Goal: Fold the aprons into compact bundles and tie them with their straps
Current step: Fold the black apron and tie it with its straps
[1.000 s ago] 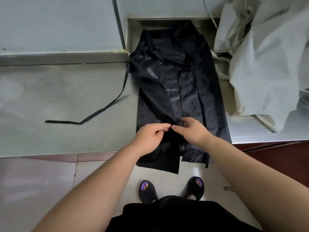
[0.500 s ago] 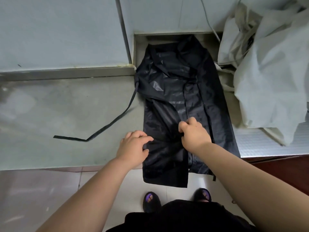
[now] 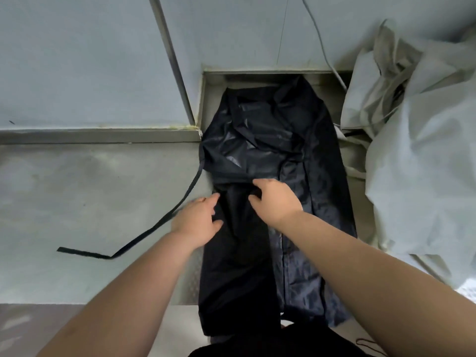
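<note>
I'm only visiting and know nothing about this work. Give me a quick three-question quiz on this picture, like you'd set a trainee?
1. True or false: the black apron is already a tied bundle.
2. Where does its loose strap trail? A) leftward across the grey counter; B) off the counter's front edge; C) knotted round the apron.
3. Fill in: the left hand and the right hand both touch the ____.
Key: 1 false, it lies stretched out lengthwise, untied; 2 A; 3 apron.
</note>
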Motion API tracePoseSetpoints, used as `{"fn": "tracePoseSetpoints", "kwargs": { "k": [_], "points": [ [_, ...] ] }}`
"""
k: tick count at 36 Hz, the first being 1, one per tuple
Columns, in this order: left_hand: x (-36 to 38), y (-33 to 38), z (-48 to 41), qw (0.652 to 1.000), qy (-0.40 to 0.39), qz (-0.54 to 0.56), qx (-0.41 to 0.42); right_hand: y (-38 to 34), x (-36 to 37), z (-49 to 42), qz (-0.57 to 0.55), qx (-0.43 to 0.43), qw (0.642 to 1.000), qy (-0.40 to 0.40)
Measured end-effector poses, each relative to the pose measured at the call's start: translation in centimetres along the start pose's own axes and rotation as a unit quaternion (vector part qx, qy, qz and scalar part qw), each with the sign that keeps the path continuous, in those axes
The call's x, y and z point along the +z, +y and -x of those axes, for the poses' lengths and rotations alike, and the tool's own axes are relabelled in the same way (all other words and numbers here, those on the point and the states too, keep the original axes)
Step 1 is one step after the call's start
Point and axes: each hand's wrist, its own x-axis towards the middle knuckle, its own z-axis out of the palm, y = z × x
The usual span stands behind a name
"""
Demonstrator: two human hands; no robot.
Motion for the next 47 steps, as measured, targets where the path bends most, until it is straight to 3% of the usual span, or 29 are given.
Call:
{"fn": "tracePoseSetpoints", "kwargs": {
  "k": [2,4,9,18,21,24,28,31,36,40,44,47],
  "points": [
    [-0.8,0.3,-1.0,0.999,-0.041,-0.024,-0.010,1.1,-0.1,-0.4,0.012,0.050,0.999,0.013],
    [-1.4,0.8,-2.0,0.997,-0.074,-0.030,-0.021,2.3,-0.1,-0.8,0.021,0.092,0.995,-0.025],
    [-1.6,1.5,-3.3,0.993,-0.100,-0.022,-0.050,3.4,-1.1,-2.7,0.015,0.107,0.991,-0.074],
    [-1.0,1.9,-5.6,0.994,0.085,0.075,-0.008,0.6,-3.5,-7.3,-0.065,-0.024,0.997,0.032],
    [-1.6,2.6,-6.3,0.984,0.108,0.137,-0.024,0.4,-4.0,-8.1,-0.182,0.049,0.981,0.049],
    [-2.5,3.2,-7.7,0.980,0.095,0.171,-0.040,1.0,-4.4,-8.8,-0.329,0.148,0.932,0.028],
    [-3.7,3.6,-10.1,0.974,0.085,0.208,-0.028,2.7,-4.7,-9.4,-0.257,0.188,0.948,-0.013],
    [-4.7,4.0,-12.0,0.971,0.076,0.228,-0.011,3.9,-4.9,-9.6,-0.256,0.213,0.943,0.010],
    [-5.9,4.5,-14.8,0.957,0.051,0.285,0.017,4.9,-6.3,-9.9,-0.084,0.118,0.986,0.082],
    [-6.1,4.5,-15.8,0.974,0.036,0.218,0.039,5.8,-6.7,-10.6,0.078,0.172,0.982,-0.015],
    [-7.3,5.0,-16.6,0.982,0.138,0.125,0.037,6.1,-7.5,-11.7,0.030,0.161,0.986,0.025],
    [-8.5,5.5,-17.3,0.977,0.142,0.150,0.052,5.3,-9.3,-13.3,-0.030,0.127,0.989,0.070]
  ]
}}
